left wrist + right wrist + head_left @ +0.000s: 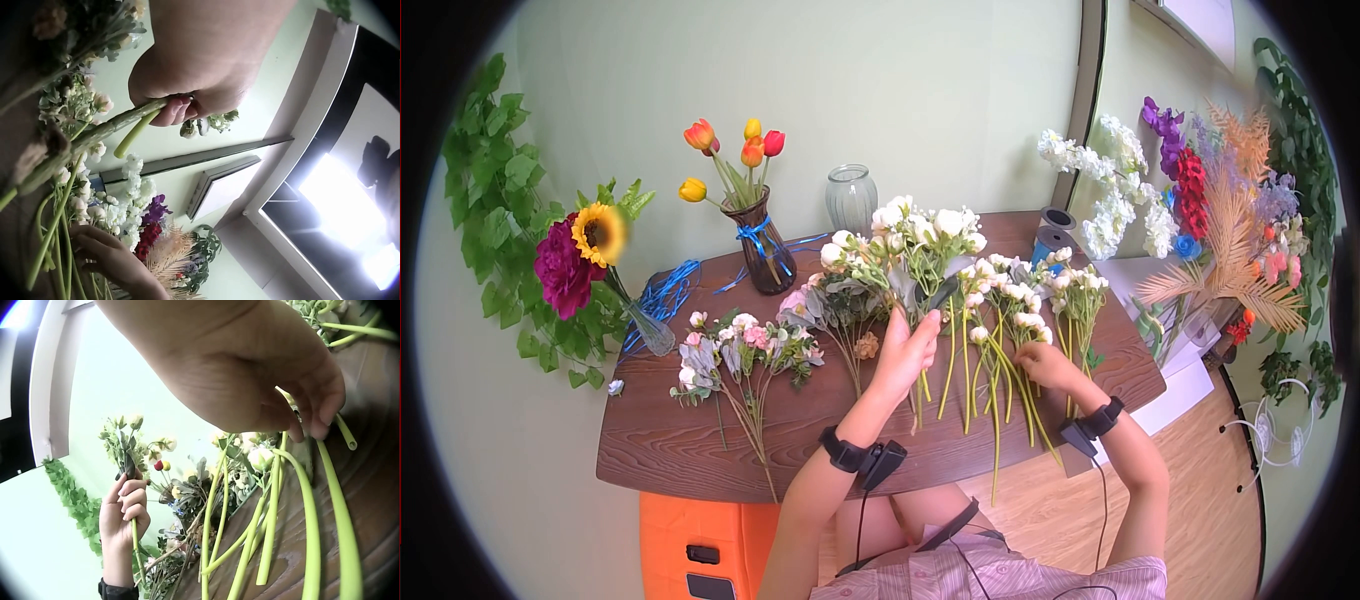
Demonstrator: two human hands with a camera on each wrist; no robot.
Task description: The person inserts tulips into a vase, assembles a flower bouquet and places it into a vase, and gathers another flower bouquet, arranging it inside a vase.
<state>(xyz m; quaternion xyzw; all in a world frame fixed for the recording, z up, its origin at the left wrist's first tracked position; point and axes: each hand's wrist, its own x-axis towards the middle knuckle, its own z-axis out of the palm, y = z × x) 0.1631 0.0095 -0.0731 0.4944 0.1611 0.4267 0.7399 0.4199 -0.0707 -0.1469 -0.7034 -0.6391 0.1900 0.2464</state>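
My left hand point(908, 350) grips a bunch of white artificial flowers point(925, 240) by the stems, raised over the middle of the table. The left wrist view shows the green stems point(134, 134) coming out below the curled fingers. To the right, my right hand point(1045, 366) is low among loose white flowers point(1010, 290) lying on the table. Its fingers point(330, 403) curl around one of the green stems point(340, 531), while several other stems spread beside it. The palm hides part of that grip.
On the dark wooden table point(660, 440) are pink-and-white flower sprays point(750, 345), blue ribbon point(668, 290), a brown vase point(765, 255) of tulips and a clear glass vase point(852, 200). A sunflower point(598, 235) stands at the left. Tall mixed flowers point(1225, 220) fill the right side.
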